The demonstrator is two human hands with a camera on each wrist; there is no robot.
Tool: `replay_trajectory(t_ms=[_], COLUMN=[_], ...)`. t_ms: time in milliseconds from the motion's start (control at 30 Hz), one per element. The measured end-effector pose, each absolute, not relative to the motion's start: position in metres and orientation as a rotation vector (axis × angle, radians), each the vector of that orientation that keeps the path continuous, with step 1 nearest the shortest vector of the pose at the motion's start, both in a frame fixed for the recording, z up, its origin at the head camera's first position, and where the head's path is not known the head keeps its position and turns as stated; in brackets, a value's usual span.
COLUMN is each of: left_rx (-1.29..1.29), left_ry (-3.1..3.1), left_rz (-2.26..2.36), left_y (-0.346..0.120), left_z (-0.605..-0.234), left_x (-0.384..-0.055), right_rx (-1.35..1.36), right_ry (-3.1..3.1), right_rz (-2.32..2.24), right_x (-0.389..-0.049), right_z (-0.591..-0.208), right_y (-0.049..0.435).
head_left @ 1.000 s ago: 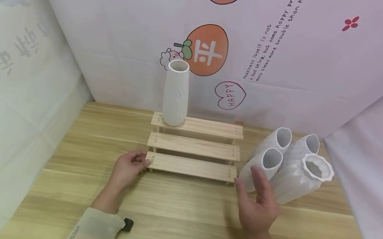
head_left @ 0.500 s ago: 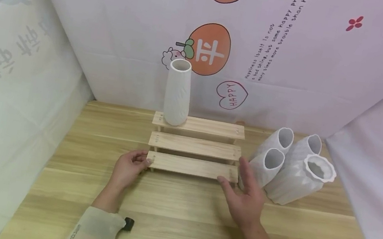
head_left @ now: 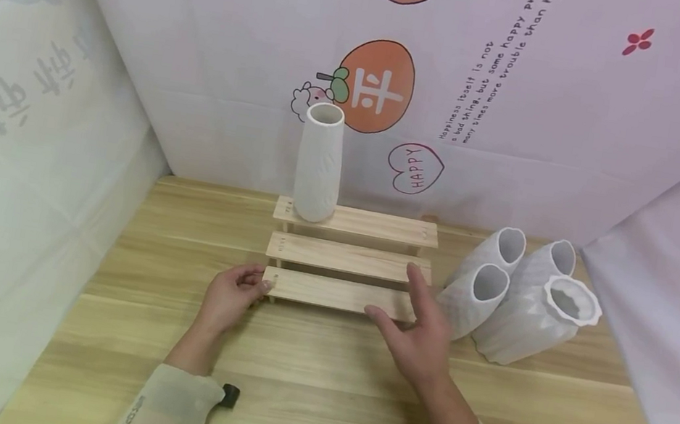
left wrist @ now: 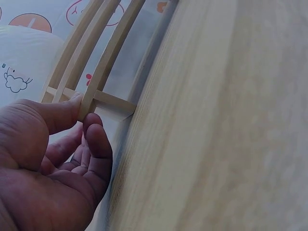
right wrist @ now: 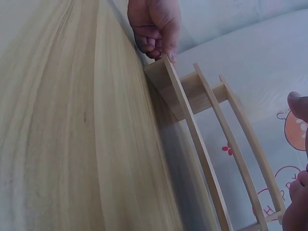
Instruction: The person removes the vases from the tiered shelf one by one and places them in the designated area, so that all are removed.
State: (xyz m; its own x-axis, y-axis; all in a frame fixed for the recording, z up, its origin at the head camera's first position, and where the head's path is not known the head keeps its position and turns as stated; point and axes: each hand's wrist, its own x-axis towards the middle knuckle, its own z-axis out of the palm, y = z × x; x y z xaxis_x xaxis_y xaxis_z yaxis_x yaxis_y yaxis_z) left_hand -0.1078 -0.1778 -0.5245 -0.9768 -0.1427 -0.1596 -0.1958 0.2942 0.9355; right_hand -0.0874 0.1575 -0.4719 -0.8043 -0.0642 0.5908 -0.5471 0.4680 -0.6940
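Note:
A three-step wooden rack (head_left: 334, 293) stands on the wooden table. At the left end of its lowest board, my left hand (head_left: 229, 302) pinches the corner between thumb and fingers; the left wrist view shows this hand (left wrist: 53, 159) with the thumb on the board (left wrist: 100, 79). My right hand (head_left: 422, 345) hovers over the right end of the rack, thumb and fingers spread, holding nothing. Only part of that hand (right wrist: 297, 202) shows at the edge of the right wrist view. A tall white vase (head_left: 320, 165) stands upright on the left of the top step.
Several white vases stand grouped to the right of the rack, among them a frilly-rimmed vase (head_left: 528, 324) and a smaller one (head_left: 470, 301) close to my right hand. A printed white cloth (head_left: 236, 65) hangs behind, and more cloth borders both sides of the table (head_left: 312, 398).
My right hand has moved left, from in front of the white vases to over the rack's right end. My left hand keeps its pinch on the rack. The head view has shifted slightly.

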Motion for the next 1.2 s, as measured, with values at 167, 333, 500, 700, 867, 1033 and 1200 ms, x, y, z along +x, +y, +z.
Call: replay_trajectory(t_ms=[167, 333, 500, 700, 867, 1033, 1200], left_rx=[-0.322, -0.330, -0.326, -0.325, -0.343, -0.333, -0.336], left_ry=[2.476, 2.487, 2.491, 2.499, 2.492, 2.485, 2.463], left_rz=[1.811, 1.804, 1.797, 1.775, 1.774, 1.782, 1.806], left_y=[-0.177, -0.177, -0.178, -0.180, -0.179, -0.178, -0.178], left_z=[-0.524, -0.523, -0.522, -0.523, -0.522, -0.521, -0.520], left_x=[-0.107, -0.107, -0.107, -0.106, -0.105, -0.105, -0.106], right_rx=[0.474, 0.461, 0.427, 0.430, 0.450, 0.441, 0.410], right_ry=[-2.298, -2.303, -2.320, -2.335, -2.333, -2.344, -2.367], right_rz=[1.309, 1.379, 1.444, 1.428, 1.367, 1.371, 1.440], right_x=[-0.092, -0.100, -0.109, -0.122, -0.132, -0.139, -0.148], right_z=[-0.466, -0.462, -0.455, -0.444, -0.445, -0.444, -0.437], right_y=[0.150, 0.141, 0.132, 0.120, 0.113, 0.107, 0.100])
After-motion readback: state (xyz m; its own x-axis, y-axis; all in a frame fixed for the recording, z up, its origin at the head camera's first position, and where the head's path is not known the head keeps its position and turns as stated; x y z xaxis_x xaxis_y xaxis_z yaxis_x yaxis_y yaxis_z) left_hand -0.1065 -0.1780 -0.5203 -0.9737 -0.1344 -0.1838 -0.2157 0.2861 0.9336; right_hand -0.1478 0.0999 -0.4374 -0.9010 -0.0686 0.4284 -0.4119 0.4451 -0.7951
